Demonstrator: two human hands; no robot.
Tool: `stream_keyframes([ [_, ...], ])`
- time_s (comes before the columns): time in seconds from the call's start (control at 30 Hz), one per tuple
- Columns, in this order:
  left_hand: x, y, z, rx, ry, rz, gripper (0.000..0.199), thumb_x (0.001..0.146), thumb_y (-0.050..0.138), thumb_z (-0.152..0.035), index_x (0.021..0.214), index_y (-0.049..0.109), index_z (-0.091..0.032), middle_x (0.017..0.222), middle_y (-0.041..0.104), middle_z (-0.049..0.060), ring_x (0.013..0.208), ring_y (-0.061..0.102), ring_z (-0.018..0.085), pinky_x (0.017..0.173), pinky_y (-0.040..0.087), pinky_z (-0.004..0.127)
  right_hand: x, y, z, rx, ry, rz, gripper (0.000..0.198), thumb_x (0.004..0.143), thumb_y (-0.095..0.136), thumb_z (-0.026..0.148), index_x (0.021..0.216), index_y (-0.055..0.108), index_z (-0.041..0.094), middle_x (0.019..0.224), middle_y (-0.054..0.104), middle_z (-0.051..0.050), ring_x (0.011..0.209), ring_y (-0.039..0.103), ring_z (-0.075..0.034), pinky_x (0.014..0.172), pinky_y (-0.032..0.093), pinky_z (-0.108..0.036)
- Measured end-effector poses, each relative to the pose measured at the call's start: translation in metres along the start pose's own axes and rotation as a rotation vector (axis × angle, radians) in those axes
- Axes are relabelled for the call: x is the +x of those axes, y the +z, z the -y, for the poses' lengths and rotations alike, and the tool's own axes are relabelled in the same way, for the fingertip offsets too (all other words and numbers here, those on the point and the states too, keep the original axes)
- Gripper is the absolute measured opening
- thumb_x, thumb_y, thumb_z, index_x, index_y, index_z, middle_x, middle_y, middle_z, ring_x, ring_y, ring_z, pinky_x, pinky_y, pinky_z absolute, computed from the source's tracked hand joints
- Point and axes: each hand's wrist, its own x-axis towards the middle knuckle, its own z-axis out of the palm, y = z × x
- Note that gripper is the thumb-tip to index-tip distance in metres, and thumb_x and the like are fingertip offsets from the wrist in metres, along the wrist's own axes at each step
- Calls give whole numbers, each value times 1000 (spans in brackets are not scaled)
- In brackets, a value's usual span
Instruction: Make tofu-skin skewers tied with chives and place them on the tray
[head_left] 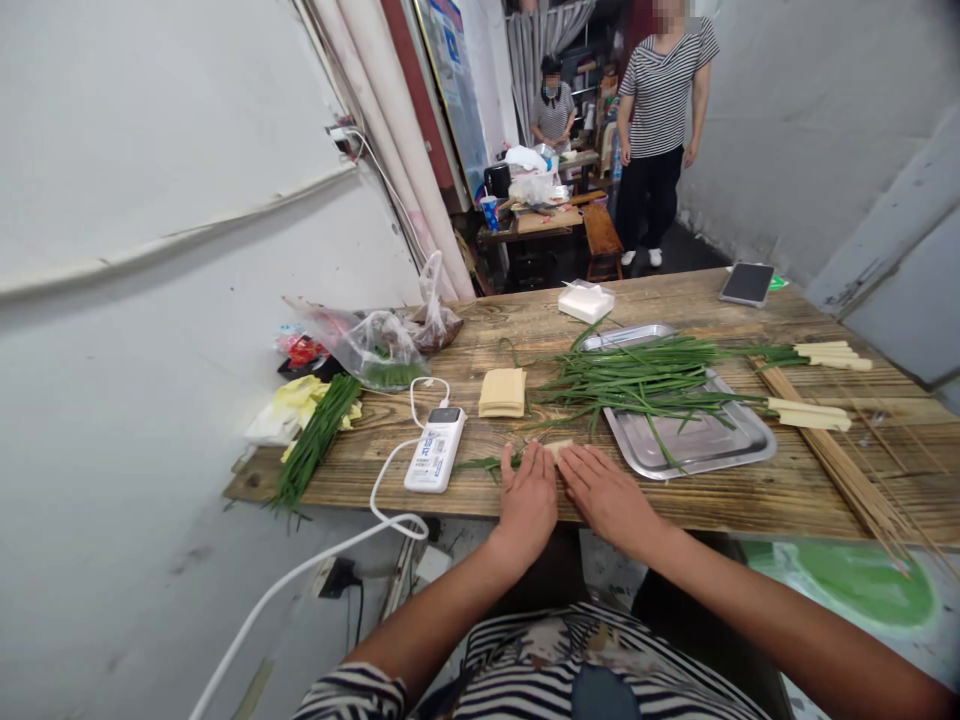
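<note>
Tofu-skin sheet, one, left of the metal tray, left hand and right hand laid over it, fingers extended, any pinch hidden; risk: chives, trailing farther from that tray, could slip loose under uneven pressure.

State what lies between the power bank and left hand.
In the head view, green stalks lie on the wooden table between the white power bank and the left hand.
</note>
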Motion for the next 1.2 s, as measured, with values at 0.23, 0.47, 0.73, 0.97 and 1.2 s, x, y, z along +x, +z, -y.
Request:
stream_keyframes([
  [0.23,-4,-4,-2,18,7,-3,44,90,32,-8,131,49,-6,134,53,18,134,39,26,112,18,58,-18,-3,14,39,46,-45,38,92,40,12,127,55,10,129,58,-14,124,47,-24,107,36,-43],
  [0.47,-12,-3,-4,-15,10,-97,40,92,34,-8,128,52,-11,131,57,14,132,42,27,110,18,60,7,1,-10,134,181,-1,32,94,42,15,120,58,13,115,63,-15,108,53,-24,89,45,-40],
  [0.73,-28,-3,0,-182,36,-223,28,95,41,-12,115,59,-19,114,67,8,112,57,21,104,26,48,4,-2,-9,224,139,-45,23,95,44,21,103,65,18,100,63,-10,95,52,-21,80,42,-34],
  [0.97,-19,-5,4,-339,-40,-197,18,95,46,-20,98,64,-19,92,68,4,90,59,17,87,37,36,5,-2,-11,296,119,-73,21,95,46,21,97,66,19,95,67,-7,96,53,-20,82,40,-34],
  [1.2,-10,-1,11,-471,-87,-161,17,87,52,-12,82,68,-16,97,63,7,93,57,20,83,46,33,13,-8,-11,297,83,24,17,93,48,21,97,65,18,86,62,-6,87,50,-19,78,38,-31],
])
